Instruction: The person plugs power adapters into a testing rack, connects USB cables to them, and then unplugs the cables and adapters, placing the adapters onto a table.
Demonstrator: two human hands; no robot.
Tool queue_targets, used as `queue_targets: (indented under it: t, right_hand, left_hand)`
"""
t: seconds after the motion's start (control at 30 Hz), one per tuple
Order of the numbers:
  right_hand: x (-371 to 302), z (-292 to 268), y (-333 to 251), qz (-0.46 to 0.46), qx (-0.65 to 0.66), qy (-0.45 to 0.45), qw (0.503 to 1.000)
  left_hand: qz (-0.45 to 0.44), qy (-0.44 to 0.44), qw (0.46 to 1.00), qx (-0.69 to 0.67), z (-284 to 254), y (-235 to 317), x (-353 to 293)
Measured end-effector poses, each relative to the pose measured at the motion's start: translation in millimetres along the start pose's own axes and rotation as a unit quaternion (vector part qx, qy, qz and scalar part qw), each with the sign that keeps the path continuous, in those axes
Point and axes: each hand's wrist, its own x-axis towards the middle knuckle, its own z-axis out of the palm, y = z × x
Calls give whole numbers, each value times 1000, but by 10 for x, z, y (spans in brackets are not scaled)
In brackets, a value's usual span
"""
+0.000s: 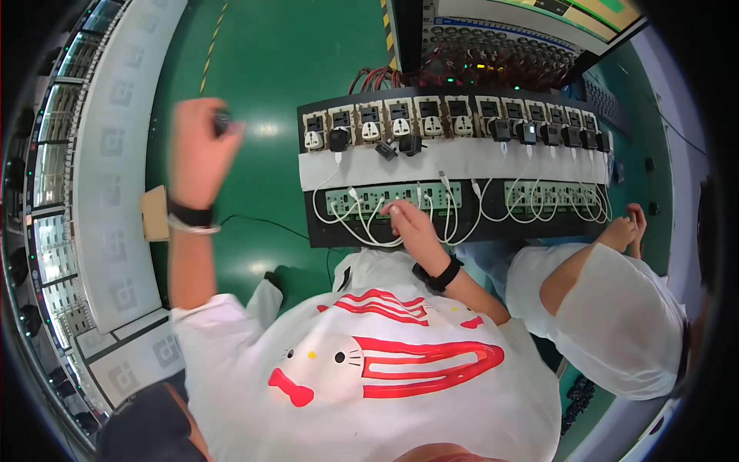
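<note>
My left hand (202, 146) is raised at the left, well away from the socket panel. It grips a small dark object (222, 122), blurred, which looks like one of the black chargers. My right hand (414, 229) is over the near edge of the left green circuit board (392, 194). Its fingers are drawn together beside the white cables (362, 219), and what lies between them is too small to make out. Above the board, two loose black chargers (410, 145) rest below the socket row. Another black charger (339, 139) sits in a socket with a cable plugged in.
White plugs (371, 132) fill several sockets. Further right, black chargers (527, 133) with cables lead to a second green board (546, 196). A co-worker's hands (625, 229) are at the right. A monitor (570, 19) stands behind, and a long white rack (115, 154) runs along the left.
</note>
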Motion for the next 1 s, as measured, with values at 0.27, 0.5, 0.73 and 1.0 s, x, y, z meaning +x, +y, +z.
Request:
queue_targets:
  t: [0.27,0.5,0.73,1.0]
  right_hand:
    - [187,229,461,-9,-63,-33,997]
    - [122,-119,380,-76,-85,133,985]
    - [226,-288,55,-169,35,352,920]
    - [225,22,118,-130,69,158,976]
  left_hand:
    - [271,-233,929,-99,2530,1601,-407]
    - [80,-182,975,-102,2391,1426,-193]
    - [-239,-257,936,-7,2346,89,-616]
    - [-246,-247,937,-29,1766,209,-155]
